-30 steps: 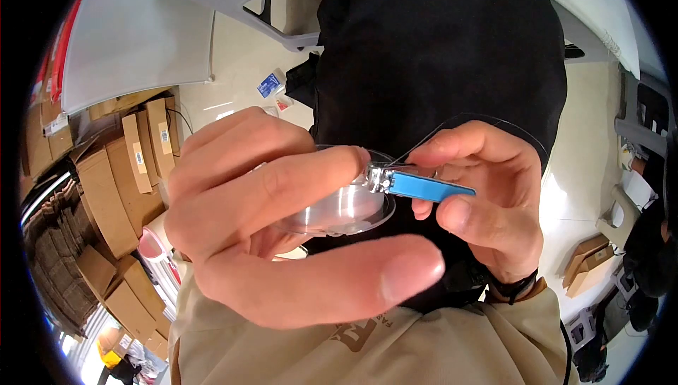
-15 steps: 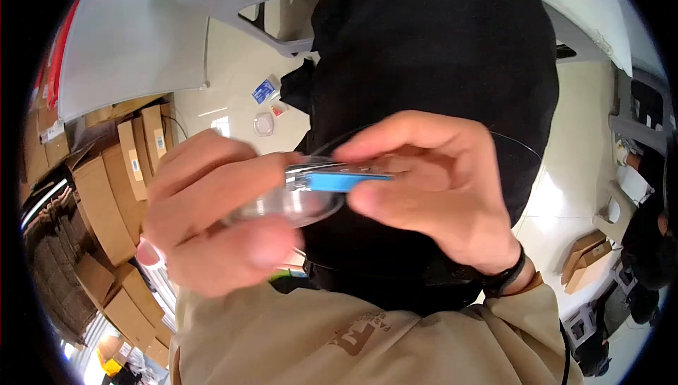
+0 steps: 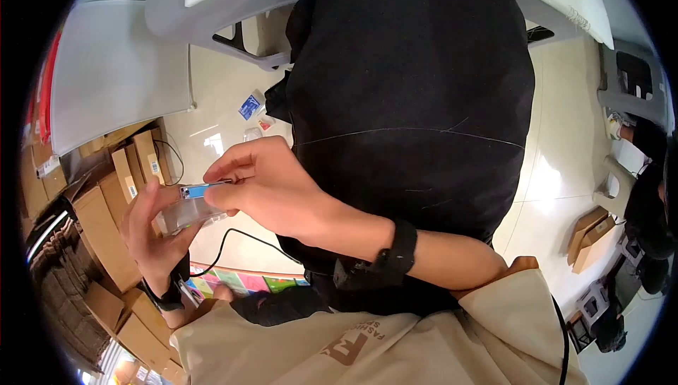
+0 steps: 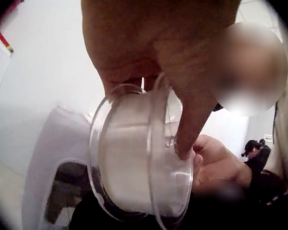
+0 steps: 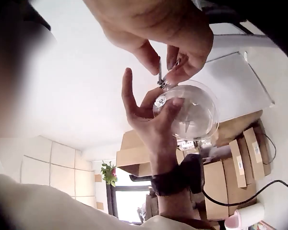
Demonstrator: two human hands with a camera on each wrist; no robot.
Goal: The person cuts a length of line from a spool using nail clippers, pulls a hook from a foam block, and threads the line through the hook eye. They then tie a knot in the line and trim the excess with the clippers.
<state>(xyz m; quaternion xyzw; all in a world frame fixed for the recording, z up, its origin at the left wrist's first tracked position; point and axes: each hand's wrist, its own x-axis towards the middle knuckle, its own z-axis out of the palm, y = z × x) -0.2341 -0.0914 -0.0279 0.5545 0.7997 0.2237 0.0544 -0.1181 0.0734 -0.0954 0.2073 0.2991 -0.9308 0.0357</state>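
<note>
At the left of the head view, my left hand (image 3: pixel 150 237) grips a clear plastic spool (image 3: pixel 182 217) wound with pale, see-through line. The spool's flanges and winding (image 4: pixel 127 158) show large in the left wrist view, with the thumb against one flange. My right hand (image 3: pixel 275 187) pinches a nail clipper (image 3: pixel 198 191) with a blue lever between thumb and fingers. Its jaws point at the left hand, right at the spool's upper edge. A thin piece of clear line (image 3: pixel 395 128) lies curved across the black cloth (image 3: pixel 417 60).
Cardboard boxes (image 3: pixel 102 219) stack up at the left, near a light grey panel (image 3: pixel 116 67). A blue packet (image 3: pixel 249 107) lies on the tiled floor. One black cable (image 3: pixel 226 240) loops beside the left forearm. Grey stools (image 3: pixel 635 81) stand at the right.
Both hands have moved left, away from the chest, carrying the spool and nail clipper. The left hand has turned from back-facing to upright. The line across the black cloth now shows in full.
</note>
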